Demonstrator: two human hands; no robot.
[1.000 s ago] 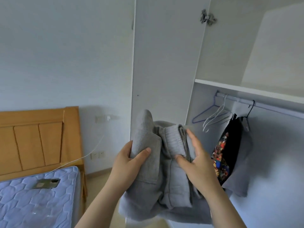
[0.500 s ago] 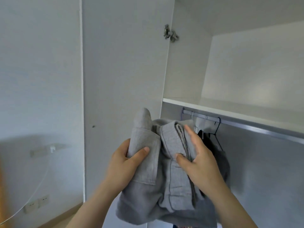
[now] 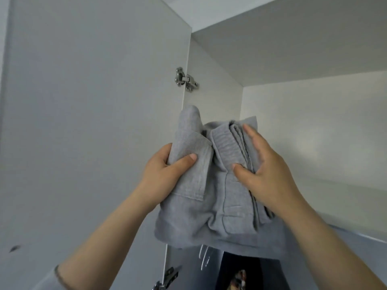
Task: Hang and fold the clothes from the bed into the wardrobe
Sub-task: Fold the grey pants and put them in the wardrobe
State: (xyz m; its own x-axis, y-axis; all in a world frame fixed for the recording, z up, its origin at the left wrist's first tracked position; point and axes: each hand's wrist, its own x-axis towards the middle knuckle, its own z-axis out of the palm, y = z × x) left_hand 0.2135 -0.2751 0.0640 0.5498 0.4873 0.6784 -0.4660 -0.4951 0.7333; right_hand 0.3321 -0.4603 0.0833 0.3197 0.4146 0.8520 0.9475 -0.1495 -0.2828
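Rising behind both hands, the white wardrobe (image 3: 314, 59) frames a folded grey garment (image 3: 209, 206), which sits between the hands, level with the upper shelf (image 3: 345, 206); the left hand (image 3: 165, 174) grips its left fold, the right hand (image 3: 270, 172) pinches the right layers between thumb and fingers, and a metal hinge (image 3: 186, 79) sits above the left hand.

Folded garment (image 3: 211, 197) plain light grey; wardrobe (image 3: 303, 114) white; hinge (image 3: 186, 79) silver; hanging garment (image 3: 251, 273) black.

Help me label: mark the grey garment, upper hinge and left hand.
grey garment (image 3: 188, 222), head view, lower front panel.
upper hinge (image 3: 186, 79), head view, metal arm.
left hand (image 3: 165, 172), head view, back of hand.
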